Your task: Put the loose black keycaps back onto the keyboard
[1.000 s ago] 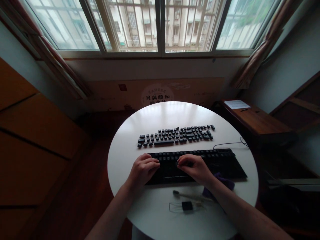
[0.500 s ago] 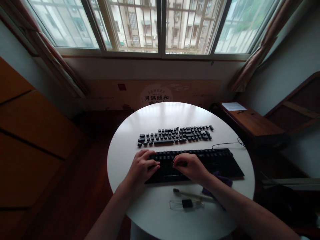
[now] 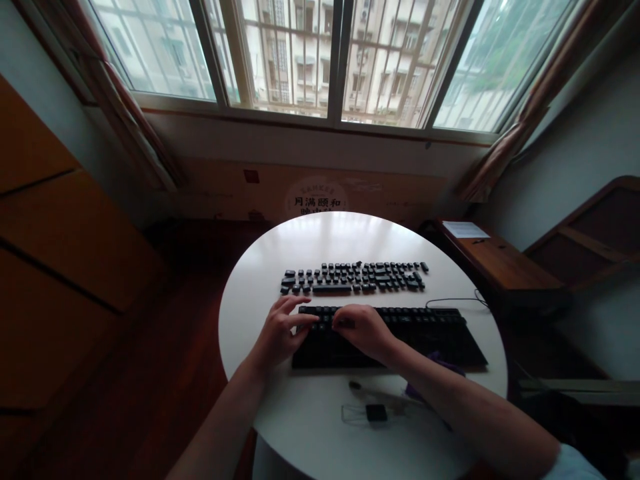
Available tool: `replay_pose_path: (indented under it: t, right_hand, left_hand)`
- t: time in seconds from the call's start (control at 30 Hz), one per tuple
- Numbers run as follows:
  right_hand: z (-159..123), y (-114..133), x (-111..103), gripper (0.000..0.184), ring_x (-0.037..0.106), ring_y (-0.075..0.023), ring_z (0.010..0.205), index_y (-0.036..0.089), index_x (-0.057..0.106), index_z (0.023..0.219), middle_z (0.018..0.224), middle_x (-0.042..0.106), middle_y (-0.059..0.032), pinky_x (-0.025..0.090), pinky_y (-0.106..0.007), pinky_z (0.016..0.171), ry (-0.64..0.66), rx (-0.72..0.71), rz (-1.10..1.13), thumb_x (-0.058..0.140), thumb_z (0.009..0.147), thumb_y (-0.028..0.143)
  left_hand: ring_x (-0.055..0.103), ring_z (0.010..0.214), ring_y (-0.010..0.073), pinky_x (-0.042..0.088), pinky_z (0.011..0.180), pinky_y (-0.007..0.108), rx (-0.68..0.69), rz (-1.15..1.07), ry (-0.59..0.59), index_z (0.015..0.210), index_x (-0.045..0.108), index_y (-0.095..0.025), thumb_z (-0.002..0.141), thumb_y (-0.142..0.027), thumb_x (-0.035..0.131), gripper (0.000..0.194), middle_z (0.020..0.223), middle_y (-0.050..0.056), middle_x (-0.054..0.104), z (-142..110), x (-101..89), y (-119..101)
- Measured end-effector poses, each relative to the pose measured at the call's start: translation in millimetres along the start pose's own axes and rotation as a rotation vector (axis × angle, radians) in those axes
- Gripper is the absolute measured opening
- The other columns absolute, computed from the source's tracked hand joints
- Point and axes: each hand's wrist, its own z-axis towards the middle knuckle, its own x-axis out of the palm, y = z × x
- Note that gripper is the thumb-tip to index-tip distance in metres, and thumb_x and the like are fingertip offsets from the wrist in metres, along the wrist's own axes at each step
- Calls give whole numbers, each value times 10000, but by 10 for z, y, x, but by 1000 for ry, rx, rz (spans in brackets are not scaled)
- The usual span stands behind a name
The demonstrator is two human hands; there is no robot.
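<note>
A black keyboard [image 3: 425, 347] lies on the round white table, its upper rows fitted with keycaps and its lower part looking bare and dark. My left hand [image 3: 283, 333] is at the keyboard's left end, fingers stretched and apart, the index finger reaching over the keys. Beside it my right hand [image 3: 365, 330] is closed in a pinch just above the key rows. Whatever its fingertips hold is hidden. Behind the keyboard, loose black keycaps [image 3: 380, 277] are laid out in rows, with a long space bar [image 3: 332, 289] among them.
In front of the keyboard lie a wire keycap puller with a black block [image 3: 377, 413] and a brush [image 3: 355, 385]. A purple cloth [image 3: 435, 363] is partly under my right forearm. A cable [image 3: 455, 301] runs off the table [image 3: 300, 427] at right. A wooden side table [image 3: 520, 263] stands beyond.
My right hand has shifted slightly left along the keyboard, closer to my left hand. The left fingers have spread and straightened more. The camera view has tilted slightly.
</note>
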Motion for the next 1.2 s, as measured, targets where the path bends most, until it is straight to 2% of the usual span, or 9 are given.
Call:
replay_pose_path:
  t: [0.17,0.33,0.47,0.57,0.73,0.93,1.07,1.13,1.2]
  right_hand:
    - [4,39,43,186,683,-170,758,251,751,779,803,755,15,461,-251,704,23,-7,-171,714,759,70]
    - [-14,64,100,165,666,-177,748,258,751,781,801,761,15,447,-261,679,33,-51,-285,711,796,98]
    - [-26,114,97,116,616,-197,759,245,752,801,767,748,-14,436,-295,691,46,-132,-415,696,845,154]
    - [-41,123,75,39,584,-222,827,237,755,838,856,740,-40,434,-325,719,12,-158,-480,719,852,234]
    - [-51,101,63,193,547,-215,838,233,742,750,912,694,-56,411,-339,720,42,-208,-523,669,901,329]
    - [-41,152,6,219,550,-218,829,231,749,737,833,658,-55,410,-350,740,108,-219,-536,680,891,370]
    - [205,26,-198,139,589,-202,832,244,779,911,866,686,-53,442,-329,785,-2,-188,-435,652,913,300]
    - [470,-114,-321,154,614,-205,867,239,782,970,899,709,-58,457,-318,814,-55,-129,-421,638,914,244]
    - [796,-270,-417,176,632,-218,919,235,788,989,947,730,-65,466,-316,846,-26,-43,-449,632,909,221]
  left_hand:
    - [570,1073,237,510,939,441,-65,-32,-87,834,765,-260,750,32,560,367,1131,43,668,-11,6,28]
    - [590,931,202,536,796,360,-130,17,-201,791,738,-227,763,35,489,363,996,50,653,-5,-13,29]
    - [598,891,201,531,799,358,-104,46,-187,791,720,-215,766,20,493,328,901,43,650,2,-27,4]
    - [596,862,199,525,782,350,-89,52,-170,782,704,-210,764,16,493,309,861,38,647,4,-34,-27]
    - [586,839,199,520,753,338,-60,91,-146,795,688,-212,779,12,489,300,839,37,645,10,-40,-58]
    - [596,828,210,539,744,350,-37,148,-65,801,677,-211,784,-4,503,271,818,38,661,32,-29,-228]
    - [620,939,241,559,858,408,-31,199,4,993,694,-202,786,-8,499,344,1005,72,701,-72,104,-507]
    - [604,1068,277,536,954,462,-6,242,-1,1109,679,-184,776,-5,488,423,1133,102,687,-149,200,-606]
    - [596,1104,300,529,967,494,22,283,15,1198,649,-163,794,-28,494,453,1199,126,672,-208,279,-646]
